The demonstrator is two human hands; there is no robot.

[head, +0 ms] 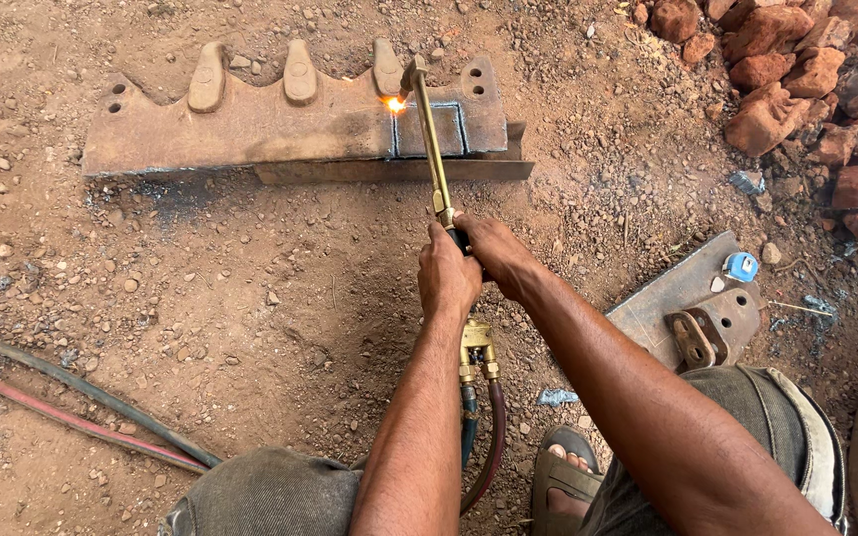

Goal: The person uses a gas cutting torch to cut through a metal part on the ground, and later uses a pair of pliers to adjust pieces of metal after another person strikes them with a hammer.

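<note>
Hoses on the ground: a red hose (62, 417) and a dark hose (81, 389) lie side by side on the dirt at the far left, running diagonally toward the person's knee.
Steel plate: a long, rusty toothed plate (250, 119) lies flat on the ground, long axis left to right, with three rounded teeth on the far edge and bolt holes at both ends. Grey cut lines mark a square near its right end.
Flame: a bright orange spot (394, 103) sits on the plate where the torch tip touches down, just left of the marked square.
Cutting torch: a slim brass torch (433, 159) points straight away from the person; its long axis runs from the hands to the plate, which lies directly ahead.
Left hand: the left hand (447, 280) is wrapped closed around the torch handle.
Right hand: the right hand (497, 256) grips the same handle, touching the left, slightly nearer the plate.
Right side: a smaller steel piece (692, 303) with a holed bracket, then rough red stones (796, 74).
</note>
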